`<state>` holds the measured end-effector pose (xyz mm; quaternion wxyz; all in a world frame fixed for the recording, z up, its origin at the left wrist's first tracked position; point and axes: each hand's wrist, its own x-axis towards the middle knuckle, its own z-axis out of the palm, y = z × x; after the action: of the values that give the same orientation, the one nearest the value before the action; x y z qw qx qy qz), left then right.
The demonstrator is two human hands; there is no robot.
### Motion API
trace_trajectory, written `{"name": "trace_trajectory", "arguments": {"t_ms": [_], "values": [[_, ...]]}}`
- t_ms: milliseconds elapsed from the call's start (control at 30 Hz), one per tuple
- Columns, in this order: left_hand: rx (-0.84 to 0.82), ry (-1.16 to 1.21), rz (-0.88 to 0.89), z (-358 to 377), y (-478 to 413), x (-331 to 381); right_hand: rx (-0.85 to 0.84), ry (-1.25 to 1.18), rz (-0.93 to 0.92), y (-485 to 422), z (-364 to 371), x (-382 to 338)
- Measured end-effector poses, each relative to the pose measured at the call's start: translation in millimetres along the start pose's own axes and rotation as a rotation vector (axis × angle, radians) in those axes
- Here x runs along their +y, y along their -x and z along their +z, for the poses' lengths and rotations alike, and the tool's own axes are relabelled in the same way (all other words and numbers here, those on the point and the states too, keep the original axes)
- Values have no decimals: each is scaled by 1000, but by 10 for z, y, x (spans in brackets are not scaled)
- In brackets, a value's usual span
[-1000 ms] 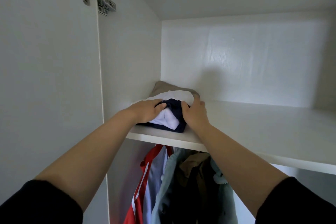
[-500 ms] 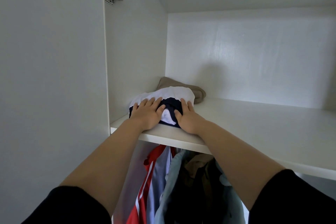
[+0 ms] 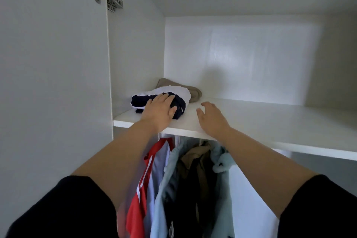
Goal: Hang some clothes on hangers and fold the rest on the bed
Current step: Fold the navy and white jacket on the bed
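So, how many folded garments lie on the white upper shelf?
2. A navy-and-white folded garment sits at the front left, under the left hand. A tan folded garment lies behind it, partly hidden. No others show.

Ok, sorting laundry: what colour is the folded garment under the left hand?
Garment navy and white; head view.

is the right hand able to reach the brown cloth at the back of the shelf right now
Probably yes. The right hand is open over bare shelf, and the brown cloth lies beyond its fingers with nothing between. The navy and white bundle covers only its left part.
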<state>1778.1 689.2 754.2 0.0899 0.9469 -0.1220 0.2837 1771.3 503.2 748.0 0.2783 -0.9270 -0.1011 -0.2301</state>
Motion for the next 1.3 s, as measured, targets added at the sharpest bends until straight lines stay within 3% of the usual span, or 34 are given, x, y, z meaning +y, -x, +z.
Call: {"name": "trace_trajectory", "arguments": {"t_ms": [267,367,633,733,967,1300], "values": [[159,-8,134,-500,1222,1425,345,244,-93,1558,-1144,253],[144,0,136,-596,1812,2022,437,264,-88,2340,-1491,385],[38,150,253,-877,3085,3308,397,484,-62,4146,-2488,559],[19,206,309,-1016,3392,3754,359,581,57,4702,-2825,570],[-51,424,568,-1264,4342,4615,506,652,324,6217,-3447,502],[-169,617,924,-1641,5913,5886,512,808,778,8489,-4259,361]]}}
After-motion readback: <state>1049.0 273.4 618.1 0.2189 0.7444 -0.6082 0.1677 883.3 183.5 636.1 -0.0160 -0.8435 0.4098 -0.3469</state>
